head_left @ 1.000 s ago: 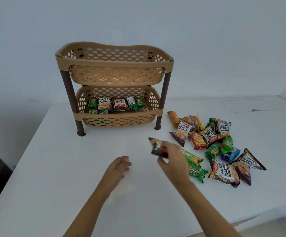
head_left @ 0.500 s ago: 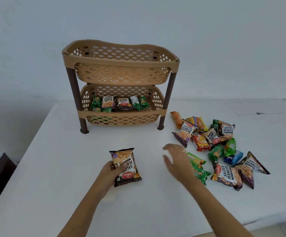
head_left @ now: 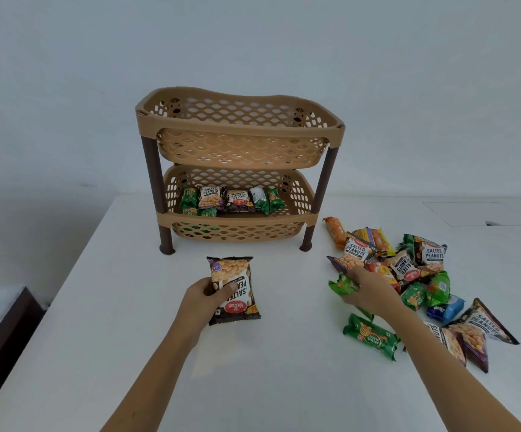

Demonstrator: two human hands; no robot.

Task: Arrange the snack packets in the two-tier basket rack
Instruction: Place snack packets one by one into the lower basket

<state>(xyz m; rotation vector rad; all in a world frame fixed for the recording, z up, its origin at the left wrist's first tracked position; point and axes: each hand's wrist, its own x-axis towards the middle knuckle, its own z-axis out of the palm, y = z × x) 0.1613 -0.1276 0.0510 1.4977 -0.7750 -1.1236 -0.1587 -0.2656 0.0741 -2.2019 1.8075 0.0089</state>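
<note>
A: While the left hand (head_left: 205, 299) grips the salted peanuts packet (head_left: 232, 289) by its left side, thumb over the front, the packet stands just above the table (head_left: 103, 307), in front of the rack (head_left: 240, 169) and well inside the near edge.

B: So where should it go?

A: My guess is the lower basket (head_left: 298, 198), beside the row of packets (head_left: 231, 199) sitting toward its left and middle. The right part of that basket looks free. The gap under the upper basket (head_left: 240, 120) is low, so I would tip the packet flat and slide it in over the front rim.

B: And the right hand (head_left: 369, 291)?

A: It lies over the loose pile (head_left: 421, 275) toward the table's right edge, fingers curled on a green packet (head_left: 340, 285). It seems to be pinching it, though the fingertips are partly hidden.

B: Anything to watch?

A: Foil is slick and the contents shift, so a firmer hold nearer the packet's middle would likely steady it. Keep it label-forward to match the row, and avoid knocking the standing ones over.
</note>
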